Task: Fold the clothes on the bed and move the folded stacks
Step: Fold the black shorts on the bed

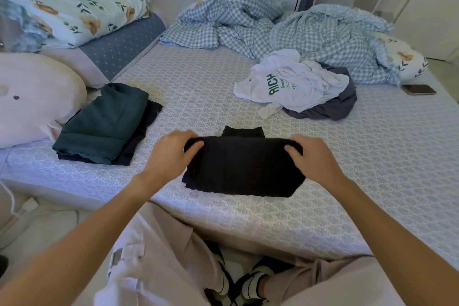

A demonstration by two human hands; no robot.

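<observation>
The left hand (pixel 173 150) and the right hand (pixel 309 154) each pinch a far corner of a folded black garment (pixel 242 169), thumbs on top and fingers curled under the fold, hidden from sight. The garment lies near the front edge of the pale patterned bed sheet (pixel 198 82). To the left sits a folded dark green garment (pixel 104 124) on a darker piece mostly covered by it. Farther right, a crumpled white printed T-shirt (pixel 290 82) overlaps a grey garment (pixel 340 104), partly concealed.
</observation>
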